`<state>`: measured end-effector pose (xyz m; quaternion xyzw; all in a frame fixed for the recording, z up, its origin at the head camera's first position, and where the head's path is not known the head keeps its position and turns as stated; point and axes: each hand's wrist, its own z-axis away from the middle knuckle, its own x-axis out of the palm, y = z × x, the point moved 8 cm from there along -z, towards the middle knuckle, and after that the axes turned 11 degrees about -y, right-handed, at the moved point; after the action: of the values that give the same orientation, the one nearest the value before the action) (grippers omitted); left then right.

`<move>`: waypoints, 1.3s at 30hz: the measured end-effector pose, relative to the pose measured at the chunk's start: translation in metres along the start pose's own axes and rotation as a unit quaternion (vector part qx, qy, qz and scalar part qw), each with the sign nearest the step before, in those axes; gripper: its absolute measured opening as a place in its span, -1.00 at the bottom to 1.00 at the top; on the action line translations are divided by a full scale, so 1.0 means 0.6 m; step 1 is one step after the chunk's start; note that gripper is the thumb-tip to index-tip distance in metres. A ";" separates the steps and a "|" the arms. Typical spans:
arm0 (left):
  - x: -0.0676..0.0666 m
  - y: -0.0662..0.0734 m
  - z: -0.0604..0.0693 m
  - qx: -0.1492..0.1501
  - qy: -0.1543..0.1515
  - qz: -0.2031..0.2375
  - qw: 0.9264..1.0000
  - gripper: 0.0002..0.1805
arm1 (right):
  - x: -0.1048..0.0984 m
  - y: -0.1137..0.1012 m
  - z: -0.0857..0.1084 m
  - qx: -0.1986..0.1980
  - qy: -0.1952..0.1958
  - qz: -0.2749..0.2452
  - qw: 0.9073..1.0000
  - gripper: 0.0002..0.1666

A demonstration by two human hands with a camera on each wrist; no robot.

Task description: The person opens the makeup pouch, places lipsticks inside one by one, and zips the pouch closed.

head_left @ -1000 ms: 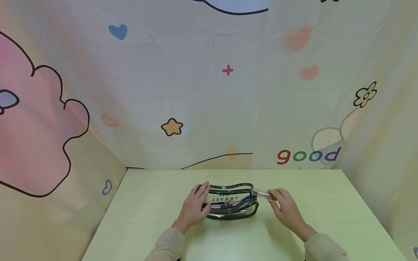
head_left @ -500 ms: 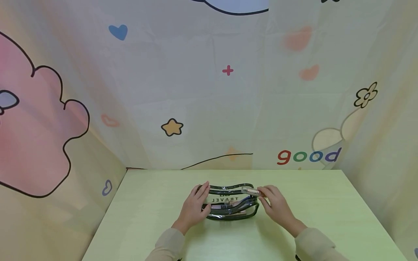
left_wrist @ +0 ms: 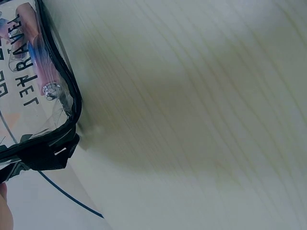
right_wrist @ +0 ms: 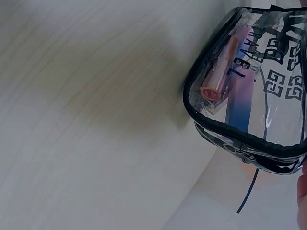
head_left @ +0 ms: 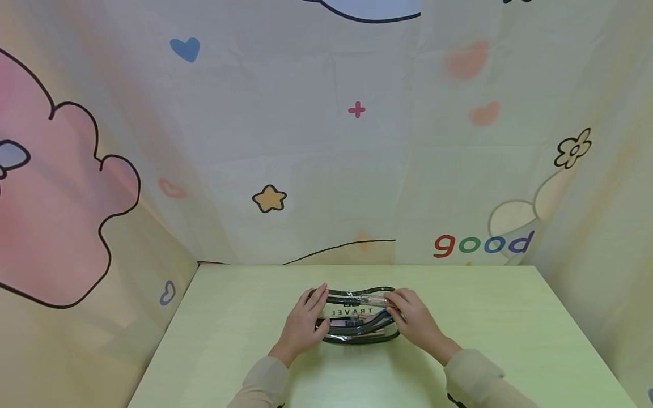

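Observation:
A clear travel pouch (head_left: 359, 340) with black edging stands in front of me, with dark lettering on its panel. My left hand (head_left: 300, 324) grips its left end, thumb in front and fingers over the back. With its thumb and fingers, my right hand (head_left: 417, 318) pinches a slim, partly clear cosmetic tube (head_left: 373, 300) at the pouch's right end. The tube lies level across the upper black edging; whether it is inside the pouch or above it I cannot tell. Through the plastic show a pink tube (right_wrist: 218, 79) and a pink-to-blue item (right_wrist: 241, 103).
The pouch rests on a pale green table (head_left: 229, 340). A printed cloth (head_left: 326, 170) hangs behind the table's far edge and continues down both sides.
My right hand has moved left with the cosmetic tube, from beyond the pouch's right end to over it. My left hand and the pouch have stayed in place.

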<state>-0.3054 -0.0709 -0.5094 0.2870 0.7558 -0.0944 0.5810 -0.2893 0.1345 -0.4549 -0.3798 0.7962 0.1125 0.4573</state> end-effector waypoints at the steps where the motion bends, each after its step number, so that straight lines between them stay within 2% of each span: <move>1: 0.000 0.000 0.000 0.000 0.000 -0.001 1.000 -0.33 | 0.002 -0.002 -0.002 -0.002 -0.003 0.001 1.000 -0.62; 10: 0.002 -0.001 0.000 -0.003 -0.007 0.002 1.000 -0.32 | 0.014 -0.018 -0.014 -0.027 -0.005 0.007 1.000 -0.65; 28: -0.001 0.002 0.001 0.002 0.000 -0.002 1.000 -0.34 | 0.043 -0.039 -0.028 -0.041 -0.042 0.028 0.998 -0.67; 39: 0.000 0.002 0.000 0.000 -0.001 -0.005 1.000 -0.32 | 0.052 -0.042 -0.030 -0.044 -0.044 0.036 0.997 -0.68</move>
<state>-0.3048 -0.0700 -0.5095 0.2833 0.7565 -0.0973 0.5814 -0.2920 0.0920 -0.4660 -0.3650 0.7828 0.1802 0.4707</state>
